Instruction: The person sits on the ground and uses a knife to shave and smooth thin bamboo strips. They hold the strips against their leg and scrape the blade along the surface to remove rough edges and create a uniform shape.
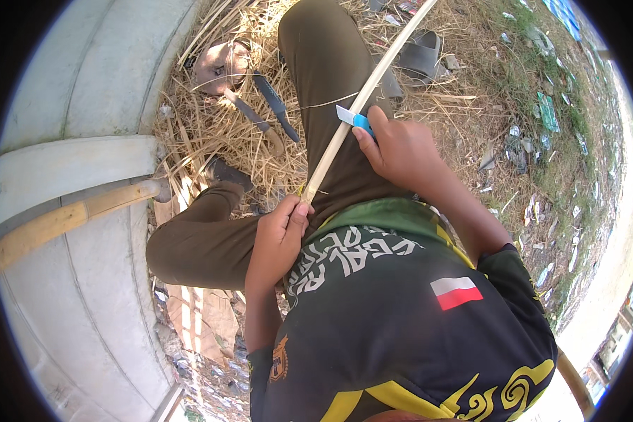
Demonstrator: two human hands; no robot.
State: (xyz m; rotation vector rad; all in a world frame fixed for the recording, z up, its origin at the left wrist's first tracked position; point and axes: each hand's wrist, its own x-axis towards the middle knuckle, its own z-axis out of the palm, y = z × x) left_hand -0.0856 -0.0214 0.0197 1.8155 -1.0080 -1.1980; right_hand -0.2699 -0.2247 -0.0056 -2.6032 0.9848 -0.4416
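Note:
A long pale strip of wood or bamboo (362,100) runs slantwise from my lap up past the top edge of the picture. Its near end is gripped by my left hand (283,226), thumb on top and fingers wrapped round it. Farther up, my right hand (399,145) is closed on a blue box cutter (363,123). The cutter's bare blade (345,114) lies across the strip, over my thigh. Most of the cutter's handle is hidden inside my right hand. A thin shaving curls off beside the strip.
Straw-like shavings (250,165) cover the ground at left. On them lie a curved-handled knife (250,112), a dark blue tool (276,105) and a round wooden block (221,68). A grey sandal (421,56) lies ahead. A pale wall (77,91) with a bamboo pole (77,216) stands at left.

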